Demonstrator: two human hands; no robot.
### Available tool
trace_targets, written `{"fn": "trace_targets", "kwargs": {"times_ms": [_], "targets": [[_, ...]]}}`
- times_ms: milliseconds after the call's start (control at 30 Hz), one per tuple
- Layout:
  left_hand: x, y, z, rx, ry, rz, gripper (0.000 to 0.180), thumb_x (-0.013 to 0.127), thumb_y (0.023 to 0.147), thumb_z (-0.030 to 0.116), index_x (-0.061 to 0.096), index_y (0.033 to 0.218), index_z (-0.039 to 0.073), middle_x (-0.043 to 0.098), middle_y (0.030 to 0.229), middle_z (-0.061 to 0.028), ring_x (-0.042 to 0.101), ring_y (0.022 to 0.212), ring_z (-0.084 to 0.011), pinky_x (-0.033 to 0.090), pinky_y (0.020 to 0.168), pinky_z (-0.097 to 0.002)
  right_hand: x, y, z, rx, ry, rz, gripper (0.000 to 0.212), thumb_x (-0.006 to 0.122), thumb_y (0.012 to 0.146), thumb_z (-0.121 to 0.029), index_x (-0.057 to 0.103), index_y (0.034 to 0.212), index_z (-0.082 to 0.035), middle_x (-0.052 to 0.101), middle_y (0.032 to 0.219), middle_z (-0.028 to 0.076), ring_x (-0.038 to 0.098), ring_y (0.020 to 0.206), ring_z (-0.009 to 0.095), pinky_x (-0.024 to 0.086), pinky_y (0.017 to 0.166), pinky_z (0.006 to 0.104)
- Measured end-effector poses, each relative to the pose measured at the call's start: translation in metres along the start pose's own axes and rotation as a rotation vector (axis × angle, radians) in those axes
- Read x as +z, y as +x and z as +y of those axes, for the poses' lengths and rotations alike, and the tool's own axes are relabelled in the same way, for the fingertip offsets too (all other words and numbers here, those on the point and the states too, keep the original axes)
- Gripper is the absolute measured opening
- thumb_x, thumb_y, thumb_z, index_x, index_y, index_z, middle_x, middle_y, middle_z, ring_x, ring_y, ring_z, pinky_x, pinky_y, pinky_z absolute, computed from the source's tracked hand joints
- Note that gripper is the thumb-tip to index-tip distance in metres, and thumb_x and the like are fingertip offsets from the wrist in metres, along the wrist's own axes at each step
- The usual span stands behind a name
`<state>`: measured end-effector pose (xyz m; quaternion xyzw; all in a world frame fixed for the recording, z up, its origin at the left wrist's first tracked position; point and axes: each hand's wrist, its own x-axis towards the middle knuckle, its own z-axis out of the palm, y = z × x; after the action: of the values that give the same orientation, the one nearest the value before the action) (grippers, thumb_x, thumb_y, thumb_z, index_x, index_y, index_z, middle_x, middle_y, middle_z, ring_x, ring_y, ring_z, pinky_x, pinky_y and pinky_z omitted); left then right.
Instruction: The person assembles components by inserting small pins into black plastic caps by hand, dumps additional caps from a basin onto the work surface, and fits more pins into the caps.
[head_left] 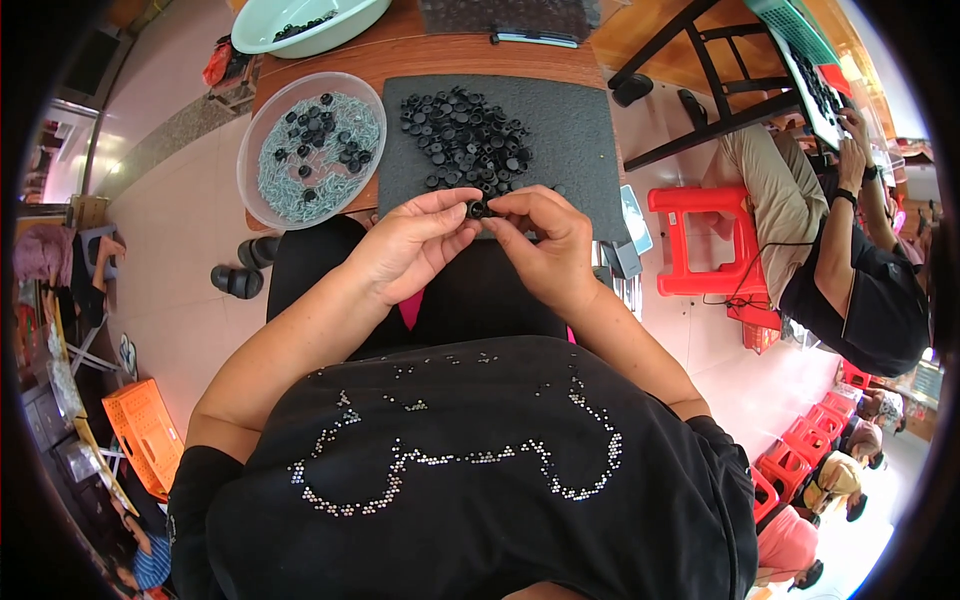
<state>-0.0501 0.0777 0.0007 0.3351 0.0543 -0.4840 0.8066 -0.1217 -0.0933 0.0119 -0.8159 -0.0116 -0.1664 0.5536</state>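
Left hand and right hand meet at near edge of dark mat, fingertips pinching one small black part; its shape mostly hidden. Pile of black parts beyond. Clear round dish far left on desk. Pale basin cut off.

Matt black, seemingly plastic caps lie on a dull foam-like mat over glossy wood.
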Motion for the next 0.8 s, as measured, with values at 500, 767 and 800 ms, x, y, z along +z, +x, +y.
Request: {"fn": "trace_targets", "kwargs": {"times_ms": [500, 767, 800], "targets": [[0.002, 0.0, -0.003, 0.047, 0.094, 0.009, 0.023, 0.057, 0.089, 0.009, 0.057, 0.111, 0.002, 0.061, 0.098, -0.0055, 0.059, 0.088, -0.0119, 0.049, 0.083, -0.0236, 0.003, -0.001, -0.002, 0.007, 0.016, 0.038, 0.012, 0.068, 0.074, 0.005, 0.062, 0.083, 0.002, 0.063, 0.08, 0.008, 0.061, 0.07, 0.011, 0.049, 0.058, 0.0215], [0.004, -0.002, -0.005, 0.093, 0.142, 0.053, 0.021, 0.059, 0.088, 0.009, 0.059, 0.107, 0.001, 0.062, 0.096, -0.0057, 0.06, 0.087, -0.0128, 0.049, 0.082, -0.0249, 0.004, -0.001, 0.008, -0.168, 0.014, 0.047, 0.012, 0.07, 0.071, 0.005, 0.063, 0.08, 0.001, 0.064, 0.083, 0.012, 0.064, 0.068, 0.018, 0.051, 0.055, 0.0256], [0.005, -0.003, -0.004, 0.098, 0.158, 0.057, 0.021, 0.059, 0.088, 0.008, 0.06, 0.107, 0.001, 0.062, 0.096, -0.0061, 0.06, 0.087, -0.0131, 0.049, 0.082, -0.0254, 0.004, -0.001, 0.009, -0.164, 0.023, 0.045, 0.012, 0.07, 0.071, 0.005, 0.063, 0.08, 0.001, 0.064, 0.083, 0.012, 0.064, 0.068, 0.018, 0.051, 0.056, 0.0256]]}}
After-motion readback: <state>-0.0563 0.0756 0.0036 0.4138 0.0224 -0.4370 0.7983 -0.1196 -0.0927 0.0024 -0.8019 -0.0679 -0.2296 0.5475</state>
